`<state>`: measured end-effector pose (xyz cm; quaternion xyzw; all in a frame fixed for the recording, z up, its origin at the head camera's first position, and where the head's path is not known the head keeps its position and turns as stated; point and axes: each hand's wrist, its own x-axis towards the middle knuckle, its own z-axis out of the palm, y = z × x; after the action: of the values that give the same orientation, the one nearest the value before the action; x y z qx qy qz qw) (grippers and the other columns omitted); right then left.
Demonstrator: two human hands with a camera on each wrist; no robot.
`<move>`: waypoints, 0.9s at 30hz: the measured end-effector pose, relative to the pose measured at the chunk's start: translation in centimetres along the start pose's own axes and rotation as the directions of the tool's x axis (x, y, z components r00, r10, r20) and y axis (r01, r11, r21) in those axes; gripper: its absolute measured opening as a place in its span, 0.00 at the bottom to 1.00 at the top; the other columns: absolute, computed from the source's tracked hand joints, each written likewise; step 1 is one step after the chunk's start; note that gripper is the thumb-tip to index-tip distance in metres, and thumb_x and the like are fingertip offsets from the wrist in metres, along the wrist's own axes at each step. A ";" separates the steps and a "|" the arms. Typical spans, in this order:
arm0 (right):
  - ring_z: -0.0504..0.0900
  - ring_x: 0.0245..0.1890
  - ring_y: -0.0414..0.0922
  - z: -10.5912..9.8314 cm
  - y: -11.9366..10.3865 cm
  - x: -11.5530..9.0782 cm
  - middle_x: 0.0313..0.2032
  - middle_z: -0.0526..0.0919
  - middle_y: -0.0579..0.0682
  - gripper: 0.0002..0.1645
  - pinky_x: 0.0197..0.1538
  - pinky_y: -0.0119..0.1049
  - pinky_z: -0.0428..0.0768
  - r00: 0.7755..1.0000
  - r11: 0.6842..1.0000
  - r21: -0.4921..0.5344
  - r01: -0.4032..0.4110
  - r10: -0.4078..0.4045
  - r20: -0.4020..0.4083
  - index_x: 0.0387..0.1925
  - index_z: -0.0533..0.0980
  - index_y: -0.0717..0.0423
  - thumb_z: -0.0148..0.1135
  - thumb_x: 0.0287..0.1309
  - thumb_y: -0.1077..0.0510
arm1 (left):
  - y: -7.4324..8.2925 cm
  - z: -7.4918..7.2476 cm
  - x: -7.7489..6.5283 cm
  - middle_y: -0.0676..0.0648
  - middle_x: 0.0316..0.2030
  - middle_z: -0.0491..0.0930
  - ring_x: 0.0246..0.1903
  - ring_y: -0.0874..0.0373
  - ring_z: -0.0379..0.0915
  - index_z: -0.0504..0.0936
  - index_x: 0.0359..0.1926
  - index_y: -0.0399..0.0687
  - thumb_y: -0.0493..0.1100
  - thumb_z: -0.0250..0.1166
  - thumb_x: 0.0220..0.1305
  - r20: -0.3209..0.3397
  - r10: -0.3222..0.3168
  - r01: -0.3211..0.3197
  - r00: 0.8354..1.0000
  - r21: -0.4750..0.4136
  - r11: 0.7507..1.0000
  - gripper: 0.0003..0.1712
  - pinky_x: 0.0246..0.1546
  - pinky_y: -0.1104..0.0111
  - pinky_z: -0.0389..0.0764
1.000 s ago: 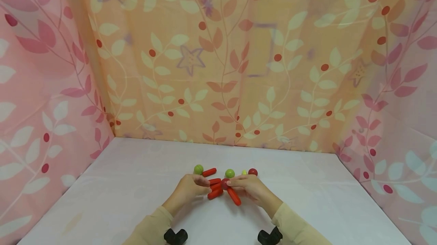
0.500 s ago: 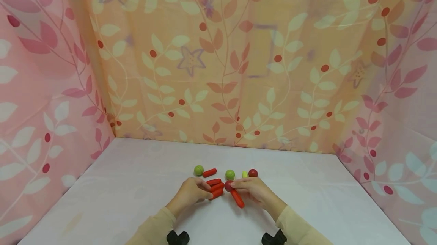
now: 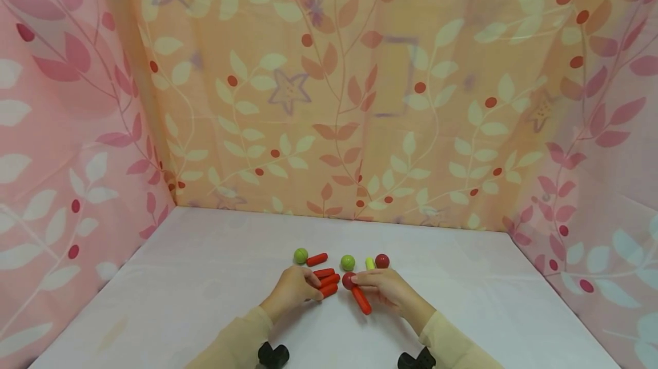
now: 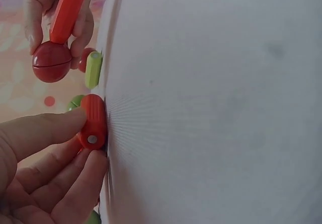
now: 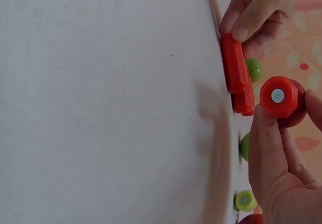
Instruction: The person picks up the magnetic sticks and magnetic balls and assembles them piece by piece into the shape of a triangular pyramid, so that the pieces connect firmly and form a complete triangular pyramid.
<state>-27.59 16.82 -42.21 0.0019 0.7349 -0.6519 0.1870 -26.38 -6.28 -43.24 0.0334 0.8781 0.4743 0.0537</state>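
Note:
In my right hand (image 3: 396, 290) is a dark red ball (image 3: 348, 281), pinched between thumb and fingers, with a red magnetic rod (image 3: 362, 300) stuck to it and slanting toward me. The right wrist view shows this rod end-on, its round metal tip (image 5: 277, 95) facing the camera. To its left, my left hand (image 3: 292, 289) pinches the nearest red rod (image 4: 93, 122) on the white table, thumb on top and fingertips at its far side. Two more red rods (image 3: 324, 272) lie close alongside it. A small gap separates these rods from the red ball.
Behind the hands, a green ball (image 3: 300, 255) lies by a single red rod (image 3: 317, 259). Another green ball (image 3: 348, 262) sits further right, then a yellow-green rod (image 3: 370, 263) beside a second red ball (image 3: 382, 261). A patterned cloth wall (image 3: 288, 186) closes off the table's back.
My right hand has moved slightly right and nearer with the red ball and its rod, widening the gap to the rods. My left thumb and fingers have closed in on the nearest red rod.

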 end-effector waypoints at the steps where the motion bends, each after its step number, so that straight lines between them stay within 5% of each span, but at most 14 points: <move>1: 0.89 0.39 0.41 0.0 0.0 0.0 0.41 0.90 0.52 0.24 0.45 0.30 0.85 1.000 1.000 0.007 -0.001 0.001 0.002 0.50 0.81 0.67 0.71 0.58 0.53 | 0.0 0.1 0.0 0.47 0.34 0.81 0.36 0.55 0.72 0.84 0.29 0.41 0.33 0.79 0.44 0.001 0.000 0.000 1.000 0.004 1.000 0.12 0.30 0.71 0.77; 10: 0.89 0.42 0.44 0.2 0.2 0.0 0.45 0.89 0.56 0.26 0.48 0.36 0.86 1.000 0.999 0.042 -0.005 0.005 -0.014 0.54 0.79 0.68 0.70 0.59 0.55 | 0.0 -0.4 -0.2 0.49 0.32 0.83 0.32 0.59 0.75 0.88 0.32 0.39 0.34 0.77 0.49 0.043 -0.026 0.029 0.999 -0.063 0.998 0.08 0.32 0.70 0.82; 27: 0.89 0.42 0.43 0.6 -0.2 0.1 0.44 0.89 0.55 0.25 0.51 0.38 0.85 1.000 0.997 0.074 0.008 -0.009 0.018 0.54 0.79 0.68 0.69 0.60 0.55 | 0.5 -0.8 -1.3 0.48 0.36 0.85 0.35 0.58 0.74 0.90 0.34 0.41 0.38 0.77 0.49 0.013 0.010 -0.009 1.000 -0.122 0.993 0.09 0.32 0.72 0.77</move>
<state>-27.58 16.23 -42.12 -0.0001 0.7084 -0.6795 0.1908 -25.17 -6.80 -42.33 0.0374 0.8470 0.5270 0.0593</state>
